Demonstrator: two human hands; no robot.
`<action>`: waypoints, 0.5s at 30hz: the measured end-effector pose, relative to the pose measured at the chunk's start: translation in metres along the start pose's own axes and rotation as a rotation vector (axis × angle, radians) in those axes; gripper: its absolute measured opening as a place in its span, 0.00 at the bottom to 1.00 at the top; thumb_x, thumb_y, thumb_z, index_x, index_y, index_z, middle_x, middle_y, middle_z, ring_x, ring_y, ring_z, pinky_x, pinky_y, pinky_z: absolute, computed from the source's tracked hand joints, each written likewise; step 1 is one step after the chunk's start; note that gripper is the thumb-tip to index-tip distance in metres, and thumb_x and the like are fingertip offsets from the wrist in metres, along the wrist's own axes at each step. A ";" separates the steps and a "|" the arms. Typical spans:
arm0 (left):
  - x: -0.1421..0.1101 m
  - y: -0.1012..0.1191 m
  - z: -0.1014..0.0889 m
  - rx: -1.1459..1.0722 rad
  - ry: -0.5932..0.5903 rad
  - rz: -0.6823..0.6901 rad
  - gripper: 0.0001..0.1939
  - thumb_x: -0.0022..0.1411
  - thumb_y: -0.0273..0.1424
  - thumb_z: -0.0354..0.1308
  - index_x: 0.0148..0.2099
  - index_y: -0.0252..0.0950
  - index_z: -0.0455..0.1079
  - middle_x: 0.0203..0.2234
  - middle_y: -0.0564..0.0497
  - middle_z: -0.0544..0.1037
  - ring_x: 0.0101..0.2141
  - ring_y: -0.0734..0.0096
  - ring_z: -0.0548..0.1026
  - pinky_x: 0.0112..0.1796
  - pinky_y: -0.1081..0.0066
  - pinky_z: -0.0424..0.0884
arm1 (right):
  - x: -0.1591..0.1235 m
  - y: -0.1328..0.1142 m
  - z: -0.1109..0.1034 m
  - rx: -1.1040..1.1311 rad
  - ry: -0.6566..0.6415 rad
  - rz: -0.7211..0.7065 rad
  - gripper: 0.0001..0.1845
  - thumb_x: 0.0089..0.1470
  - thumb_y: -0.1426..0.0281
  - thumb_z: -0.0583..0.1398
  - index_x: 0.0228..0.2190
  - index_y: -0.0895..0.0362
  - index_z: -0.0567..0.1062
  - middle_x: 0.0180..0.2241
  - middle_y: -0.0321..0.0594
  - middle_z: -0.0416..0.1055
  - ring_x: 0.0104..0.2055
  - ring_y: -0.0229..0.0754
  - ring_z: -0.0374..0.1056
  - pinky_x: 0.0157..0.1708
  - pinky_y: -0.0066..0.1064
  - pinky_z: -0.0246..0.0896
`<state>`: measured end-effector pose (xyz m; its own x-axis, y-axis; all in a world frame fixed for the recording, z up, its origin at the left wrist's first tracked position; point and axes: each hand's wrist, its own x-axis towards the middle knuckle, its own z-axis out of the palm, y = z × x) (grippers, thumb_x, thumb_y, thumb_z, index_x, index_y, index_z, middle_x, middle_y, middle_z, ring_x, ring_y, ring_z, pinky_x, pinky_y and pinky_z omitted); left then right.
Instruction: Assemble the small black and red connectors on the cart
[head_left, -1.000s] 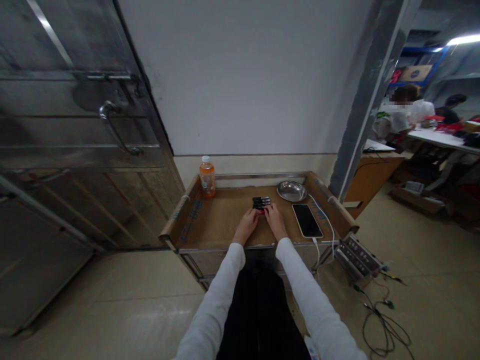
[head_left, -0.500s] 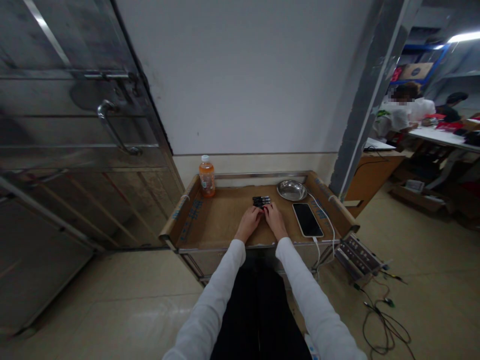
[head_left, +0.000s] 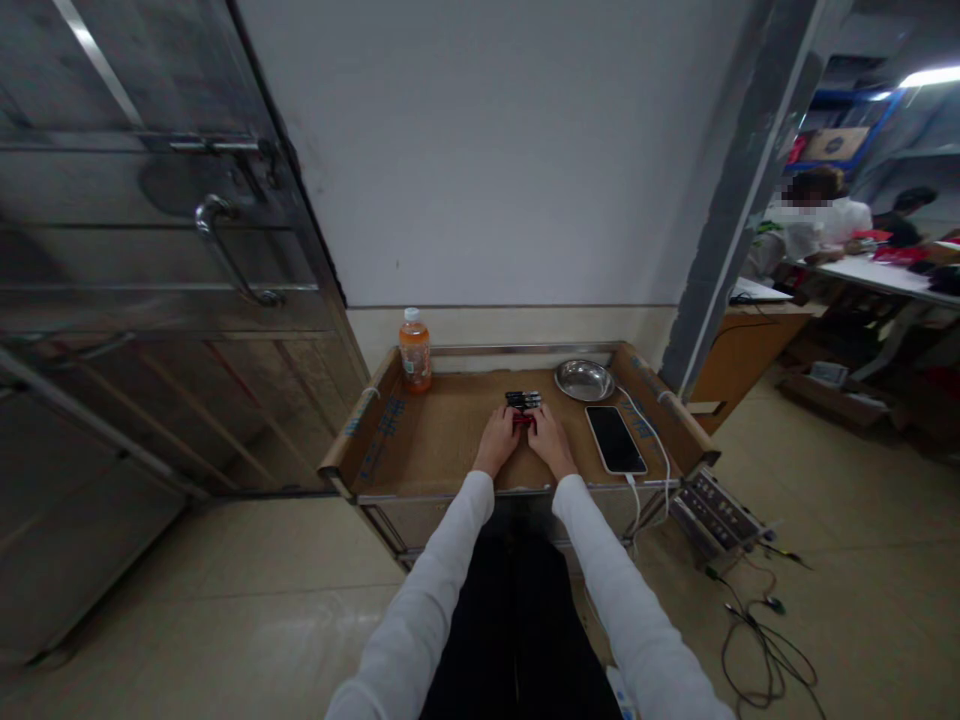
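The slim red item [head_left: 523,420] lies on the cardboard-lined desk [head_left: 450,455], its long axis running left to right, between the fingertips of both hands. The left hand [head_left: 498,440] meets its left end, the right hand [head_left: 550,440] its right; neither is clearly nearer. The hands are slightly apart, fingers bent inward; whether they grip cannot be told. Just beyond, on the far side, black pens [head_left: 523,398] lie roughly parallel to it.

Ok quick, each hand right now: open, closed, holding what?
Left hand: partly curled, at one end of the red pen; firm grip can't be told.
Right hand: partly curled, at the other end; firm grip can't be told either.
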<state>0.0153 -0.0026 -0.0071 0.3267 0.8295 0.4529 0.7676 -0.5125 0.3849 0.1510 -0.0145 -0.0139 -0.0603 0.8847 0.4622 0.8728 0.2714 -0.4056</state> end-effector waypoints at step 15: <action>-0.005 0.002 -0.005 -0.018 0.019 -0.027 0.05 0.61 0.24 0.51 0.41 0.36 0.64 0.39 0.47 0.67 0.43 0.65 0.68 0.46 0.63 0.68 | -0.004 -0.007 -0.011 -0.078 0.014 0.054 0.11 0.51 0.78 0.52 0.32 0.57 0.72 0.39 0.43 0.65 0.42 0.42 0.63 0.44 0.32 0.57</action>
<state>0.0127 -0.0086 -0.0045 0.2957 0.8388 0.4571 0.7661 -0.4941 0.4111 0.1502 -0.0238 -0.0039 -0.0065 0.8918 0.4523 0.9097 0.1931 -0.3677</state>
